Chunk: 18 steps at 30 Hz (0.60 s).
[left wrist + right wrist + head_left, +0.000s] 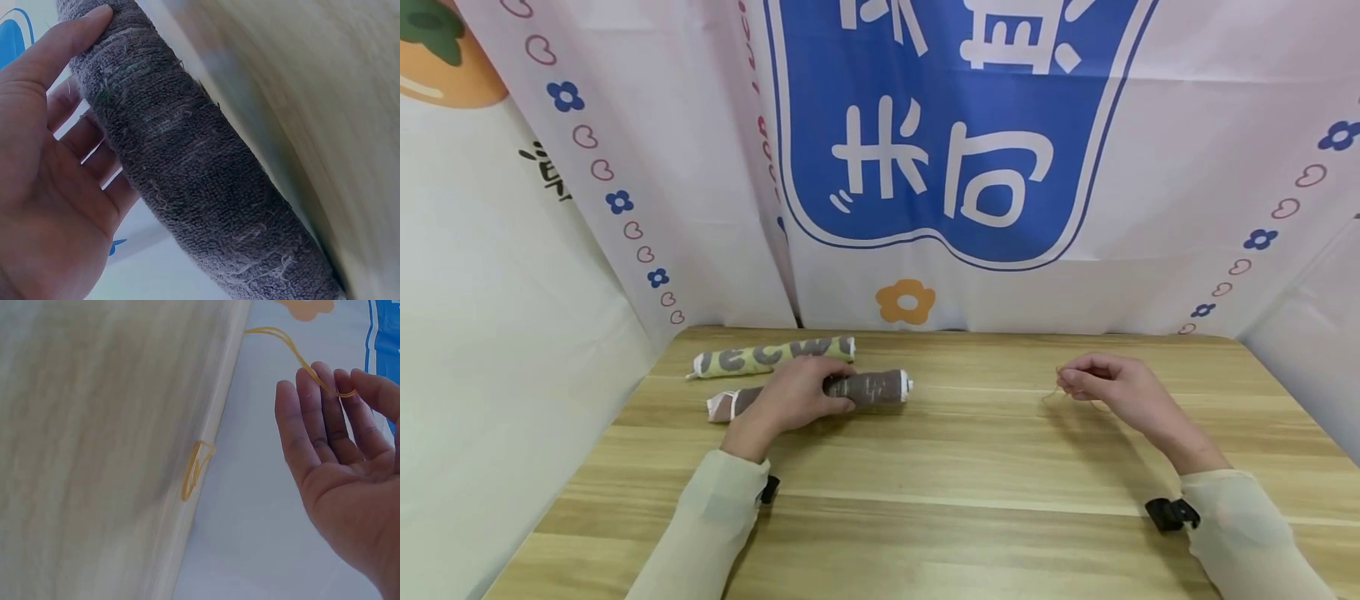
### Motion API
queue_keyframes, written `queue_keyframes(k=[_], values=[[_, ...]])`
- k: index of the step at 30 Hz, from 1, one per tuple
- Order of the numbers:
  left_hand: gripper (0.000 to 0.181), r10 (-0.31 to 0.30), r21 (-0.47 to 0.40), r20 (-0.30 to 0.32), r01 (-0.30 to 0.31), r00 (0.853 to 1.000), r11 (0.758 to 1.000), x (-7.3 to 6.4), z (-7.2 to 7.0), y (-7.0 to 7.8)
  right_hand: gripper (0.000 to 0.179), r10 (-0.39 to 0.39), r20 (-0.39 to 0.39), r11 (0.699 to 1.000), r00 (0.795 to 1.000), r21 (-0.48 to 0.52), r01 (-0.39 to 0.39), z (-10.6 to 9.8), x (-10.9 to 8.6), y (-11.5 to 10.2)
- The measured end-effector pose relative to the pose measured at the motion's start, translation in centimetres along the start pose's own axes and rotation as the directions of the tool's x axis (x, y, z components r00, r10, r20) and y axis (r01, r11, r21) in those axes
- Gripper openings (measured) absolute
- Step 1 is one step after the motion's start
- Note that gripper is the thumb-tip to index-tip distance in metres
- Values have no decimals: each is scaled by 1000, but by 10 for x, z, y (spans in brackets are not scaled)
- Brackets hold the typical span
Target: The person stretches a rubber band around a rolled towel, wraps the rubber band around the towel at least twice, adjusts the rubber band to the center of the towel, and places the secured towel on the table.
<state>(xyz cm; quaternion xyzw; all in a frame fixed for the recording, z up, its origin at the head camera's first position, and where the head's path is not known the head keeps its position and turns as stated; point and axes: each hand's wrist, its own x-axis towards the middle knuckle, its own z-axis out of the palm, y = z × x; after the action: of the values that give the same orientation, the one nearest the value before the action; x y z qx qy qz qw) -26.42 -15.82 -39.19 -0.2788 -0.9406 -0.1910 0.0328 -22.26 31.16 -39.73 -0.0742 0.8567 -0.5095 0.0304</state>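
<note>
My left hand [797,392] lies over a grey rolled towel [880,387] on the table. In the left wrist view, the thumb and fingers [94,22] grip opposite sides of this fuzzy roll [200,169]. Behind it lies a yellow-green rolled towel [752,358] with grey lettering, apart from the hand. On the right side of the table, my right hand [1112,387] pinches a thin yellow rubber band [287,342] between thumb and index finger. The other fingers are loosely extended. A second rubber band [190,475] lies on the table below that hand.
The wooden table [925,500] ends at the back against a white printed cloth [835,292] with a blue emblem. A white cloth wall [512,333] stands along the left. Each wrist wears a small black device [1171,514].
</note>
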Motion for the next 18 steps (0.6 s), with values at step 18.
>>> queue_keyframes(k=[18], values=[[38, 37, 10, -13, -37, 999, 999, 2, 4, 10, 40, -5, -46, 998, 999, -65, 2, 20, 0, -8]])
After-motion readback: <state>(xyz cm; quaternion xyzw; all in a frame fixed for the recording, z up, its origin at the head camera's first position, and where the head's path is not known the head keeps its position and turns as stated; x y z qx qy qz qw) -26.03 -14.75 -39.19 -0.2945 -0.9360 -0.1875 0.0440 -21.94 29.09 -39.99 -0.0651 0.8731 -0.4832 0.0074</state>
